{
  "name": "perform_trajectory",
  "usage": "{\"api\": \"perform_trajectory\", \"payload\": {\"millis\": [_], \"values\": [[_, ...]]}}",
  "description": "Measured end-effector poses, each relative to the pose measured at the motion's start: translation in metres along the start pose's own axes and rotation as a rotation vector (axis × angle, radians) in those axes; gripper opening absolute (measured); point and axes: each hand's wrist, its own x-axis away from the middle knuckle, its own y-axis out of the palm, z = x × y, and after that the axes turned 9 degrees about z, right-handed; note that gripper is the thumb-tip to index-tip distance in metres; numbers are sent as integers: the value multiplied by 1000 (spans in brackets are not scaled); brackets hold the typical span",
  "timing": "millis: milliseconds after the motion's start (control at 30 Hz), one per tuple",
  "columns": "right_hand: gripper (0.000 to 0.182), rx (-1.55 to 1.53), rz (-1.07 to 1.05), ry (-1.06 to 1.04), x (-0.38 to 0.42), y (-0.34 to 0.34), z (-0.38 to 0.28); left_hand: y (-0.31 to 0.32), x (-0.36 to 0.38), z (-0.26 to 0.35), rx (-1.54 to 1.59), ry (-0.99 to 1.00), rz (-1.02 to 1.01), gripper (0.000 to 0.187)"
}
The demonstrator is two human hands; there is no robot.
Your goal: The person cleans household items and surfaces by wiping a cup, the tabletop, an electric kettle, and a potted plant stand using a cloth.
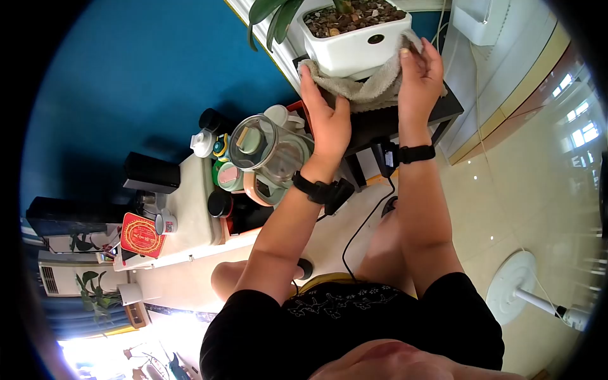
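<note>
A grey cloth [364, 90] hangs in a curve along the lower front of a white square planter [354, 52], which holds bark chips and a green-leaved plant [282, 19]. At the cloth's left end is my left hand [326, 120], its fingers stretched along the planter's side with the cloth against them. My right hand [420, 76] pinches the cloth's other end by the planter's right corner. The planter stands on a small black table [448, 109]. Part of the cloth behind my fingers is hidden.
Left of my left arm are a clear pitcher [288, 158], a white mug [278, 115], lidded cups and a black speaker [151, 173]. A red tin [142, 235] lies farther left. A white round stand base [510, 285] is on the floor at right. A black cable hangs between my arms.
</note>
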Motion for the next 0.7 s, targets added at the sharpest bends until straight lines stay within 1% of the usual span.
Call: {"api": "perform_trajectory", "payload": {"millis": [33, 67, 100, 167, 233, 267, 300, 367, 400, 433, 467, 500, 567, 600, 667, 700], "values": [[36, 25, -29, -71, 2, 3, 4, -1, 0, 0, -3, 1, -2, 81], [37, 80, -82, -60, 6, 2, 6, -2, 0, 1, -20, 6, -8, 80], [37, 37, -105, -52, 12, 6, 7, -2, 0, 1, -35, 10, -14, 79], [36, 121, -164, -150, 26, 13, 5, -3, -1, -1, -18, 20, -19, 78], [34, 129, -279, -225, 39, 20, -7, -4, -1, 0, 0, 28, -22, 77], [31, 178, -410, -272, 43, 21, -17, -4, -1, 1, -20, 42, -26, 77], [28, 178, -493, -219, 49, 23, -17, -5, 0, 2, -42, 56, -29, 76], [26, 204, -498, -313, 49, 24, -14, -4, 1, -1, -39, 55, -21, 78], [26, 204, -498, -312, 44, 24, -11, -4, 1, 3, -97, 102, -25, 78], [25, 232, -414, -392, 37, 23, -9, -5, 1, 7, -156, 149, -28, 78], [25, 259, -328, -472, 32, 21, -7, -5, 2, 8, -183, 153, -26, 79], [26, 218, -243, -348, 30, 20, -13, -4, 2, 8, -183, 153, -25, 79], [29, 215, -80, -131, 21, 15, 1, -4, 3, 8, -180, 144, -16, 79], [29, 213, -82, -131, 19, 16, 0, -4, 3, 7, -173, 145, -17, 79], [32, 74, -45, -67, 17, 18, 0, -3, 4, 6, -180, 147, -14, 79], [32, 74, -44, -66, 20, 20, -3, -3, 4, 6, -186, 147, -13, 78]]}}
